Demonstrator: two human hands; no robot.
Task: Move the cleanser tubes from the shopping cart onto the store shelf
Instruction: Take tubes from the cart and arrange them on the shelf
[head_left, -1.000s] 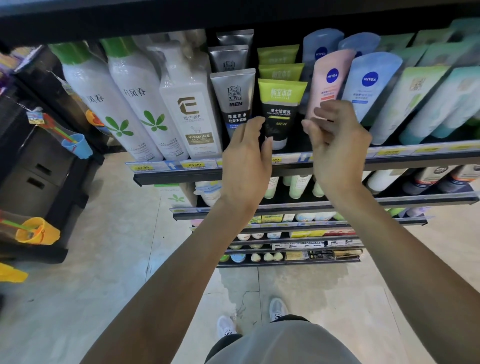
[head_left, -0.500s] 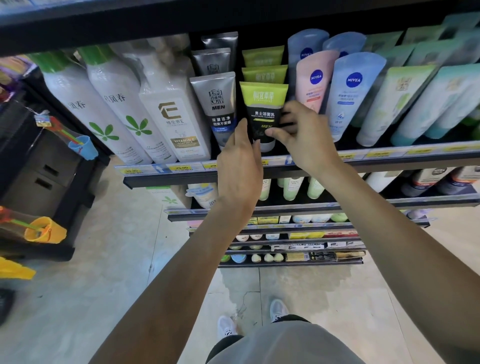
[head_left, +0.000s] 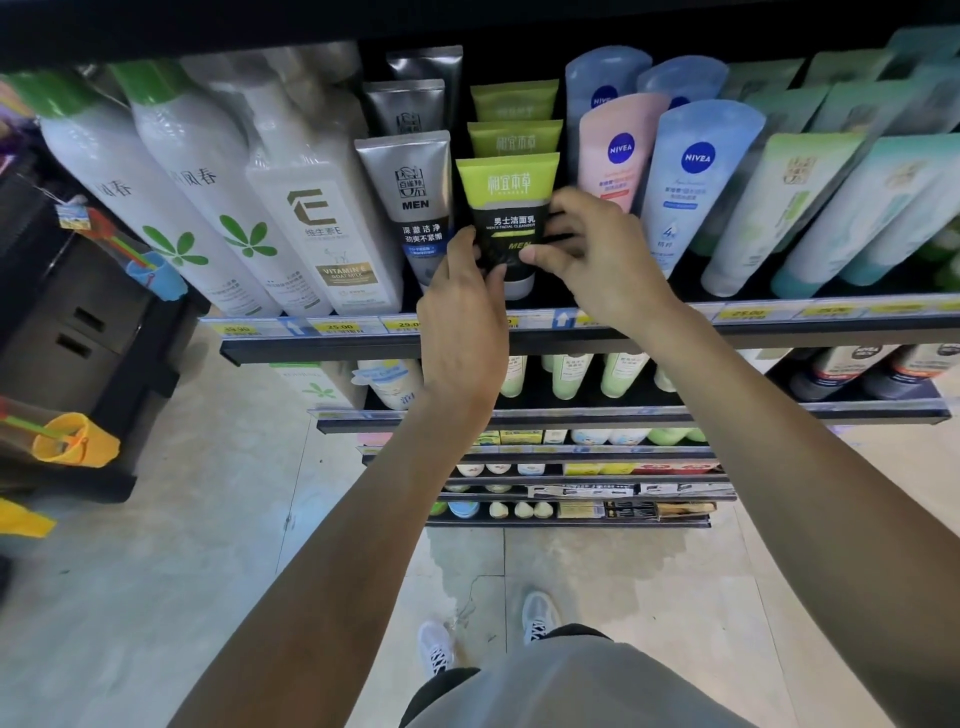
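Observation:
A green-and-black men's cleanser tube (head_left: 508, 197) stands cap-down at the front of its row on the store shelf (head_left: 363, 348), with two more green tubes behind it. My left hand (head_left: 462, 317) holds the tube's lower left side, fingers and thumb curled against it. My right hand (head_left: 592, 254) pinches its right side, fingers curled over the black label. The shopping cart is out of view.
Grey men's tubes (head_left: 410, 202) stand just left of the green row, Nivea tubes (head_left: 696, 176) just right. Tall white bottles (head_left: 322, 208) fill the shelf's left end. Lower shelves (head_left: 623, 415) hold more products. A dark rack with toy buckets (head_left: 72, 441) stands at left.
Both hands have closed in on the front green tube: the right hand came down from the Nivea tubes to its right side, and the left hand rose to grip its lower left.

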